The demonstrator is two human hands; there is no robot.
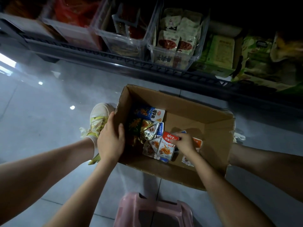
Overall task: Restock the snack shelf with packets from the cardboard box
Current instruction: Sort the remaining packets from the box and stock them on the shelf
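Packets (148, 126) lie heaped in the left half of the cardboard box (213, 128), which sits on the floor (49, 112) just below the snack shelf (131, 63), whose clear bins (150, 46) hold more snacks. Your left hand (111, 141) grips the box's left wall, thumb inside. Your right hand (185, 143) is inside the box, pinching a red packet (170, 138) by its edge

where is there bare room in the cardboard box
The cardboard box is bare in its far right part, between the blue packet and the right wall. Near left is crowded: packets heaped from the left hand to the right hand, which pinches a red packet.
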